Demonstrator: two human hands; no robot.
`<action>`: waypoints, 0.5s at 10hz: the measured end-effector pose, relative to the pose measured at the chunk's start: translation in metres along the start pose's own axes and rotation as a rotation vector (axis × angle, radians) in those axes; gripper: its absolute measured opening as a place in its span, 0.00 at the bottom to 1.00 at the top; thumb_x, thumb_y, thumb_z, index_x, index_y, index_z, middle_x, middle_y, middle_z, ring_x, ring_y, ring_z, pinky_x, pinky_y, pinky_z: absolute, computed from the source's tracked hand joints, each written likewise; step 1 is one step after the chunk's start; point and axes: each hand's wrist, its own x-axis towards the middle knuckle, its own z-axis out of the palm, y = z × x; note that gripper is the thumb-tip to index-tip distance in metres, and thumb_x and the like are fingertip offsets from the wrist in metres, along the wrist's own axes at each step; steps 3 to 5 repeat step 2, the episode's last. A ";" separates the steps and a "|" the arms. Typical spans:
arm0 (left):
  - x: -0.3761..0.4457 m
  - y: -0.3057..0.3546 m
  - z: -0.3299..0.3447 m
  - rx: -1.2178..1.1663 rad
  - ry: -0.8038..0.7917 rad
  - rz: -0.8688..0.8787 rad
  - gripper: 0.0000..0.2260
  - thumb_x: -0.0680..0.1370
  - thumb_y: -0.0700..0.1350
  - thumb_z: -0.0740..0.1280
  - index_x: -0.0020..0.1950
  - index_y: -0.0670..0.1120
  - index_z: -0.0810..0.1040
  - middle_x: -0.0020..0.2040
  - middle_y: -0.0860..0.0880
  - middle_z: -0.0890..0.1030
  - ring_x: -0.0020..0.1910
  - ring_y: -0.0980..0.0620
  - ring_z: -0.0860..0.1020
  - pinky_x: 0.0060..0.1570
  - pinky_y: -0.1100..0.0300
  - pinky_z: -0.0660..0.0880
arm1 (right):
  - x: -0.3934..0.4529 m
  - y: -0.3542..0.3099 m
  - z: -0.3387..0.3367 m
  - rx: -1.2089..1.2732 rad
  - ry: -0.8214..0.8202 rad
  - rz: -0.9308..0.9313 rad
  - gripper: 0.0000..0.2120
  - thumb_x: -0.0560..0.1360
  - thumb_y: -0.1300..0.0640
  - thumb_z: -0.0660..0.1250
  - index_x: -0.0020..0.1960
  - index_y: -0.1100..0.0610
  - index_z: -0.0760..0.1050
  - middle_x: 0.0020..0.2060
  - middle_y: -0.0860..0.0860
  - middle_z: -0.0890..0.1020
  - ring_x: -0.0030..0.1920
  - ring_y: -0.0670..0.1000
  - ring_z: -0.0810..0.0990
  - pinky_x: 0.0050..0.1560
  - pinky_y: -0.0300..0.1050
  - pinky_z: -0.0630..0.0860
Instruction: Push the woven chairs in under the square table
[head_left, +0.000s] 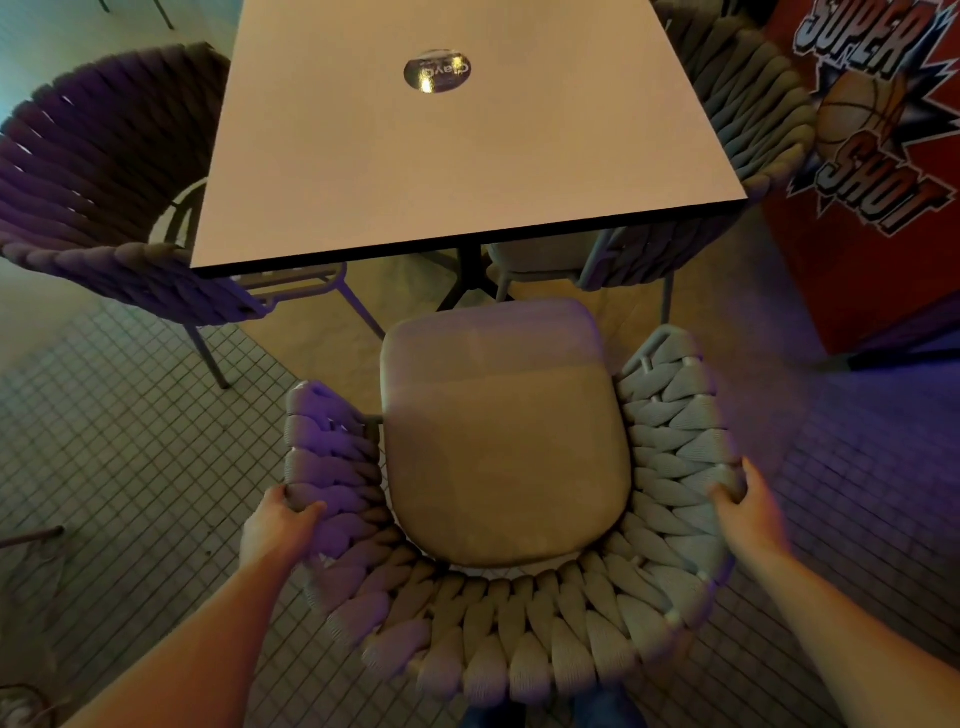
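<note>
A grey woven chair (519, 639) with a beige seat cushion (504, 441) stands right in front of me, its seat front just short of the near edge of the square table (467, 156). My left hand (278, 525) grips the chair's left arm rim. My right hand (753, 512) grips the right arm rim. A second woven chair (88, 171) sits at the table's left side, seat partly under the top. A third woven chair (753, 104) stands at the right side, tucked close against the table.
A round sticker (437, 71) lies on the tabletop. The table's dark pedestal base (470, 275) shows under the near edge. A red "Super Shot" arcade cabinet (872, 182) stands close on the right. Small-tiled floor (130, 467) surrounds the chair.
</note>
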 end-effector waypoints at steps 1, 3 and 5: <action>-0.004 0.028 -0.008 0.179 0.063 0.153 0.27 0.73 0.56 0.67 0.67 0.43 0.71 0.61 0.37 0.76 0.58 0.35 0.76 0.55 0.44 0.74 | -0.012 -0.013 -0.007 -0.057 0.040 -0.067 0.32 0.79 0.48 0.60 0.77 0.57 0.52 0.74 0.62 0.64 0.73 0.62 0.63 0.70 0.57 0.62; -0.015 0.072 -0.014 0.295 0.111 0.448 0.24 0.75 0.58 0.64 0.67 0.47 0.72 0.64 0.41 0.76 0.61 0.38 0.75 0.60 0.43 0.71 | -0.024 -0.031 -0.015 -0.160 0.080 -0.214 0.31 0.79 0.44 0.57 0.77 0.56 0.54 0.74 0.62 0.63 0.73 0.61 0.64 0.69 0.54 0.63; -0.015 0.072 -0.014 0.295 0.111 0.448 0.24 0.75 0.58 0.64 0.67 0.47 0.72 0.64 0.41 0.76 0.61 0.38 0.75 0.60 0.43 0.71 | -0.024 -0.031 -0.015 -0.160 0.080 -0.214 0.31 0.79 0.44 0.57 0.77 0.56 0.54 0.74 0.62 0.63 0.73 0.61 0.64 0.69 0.54 0.63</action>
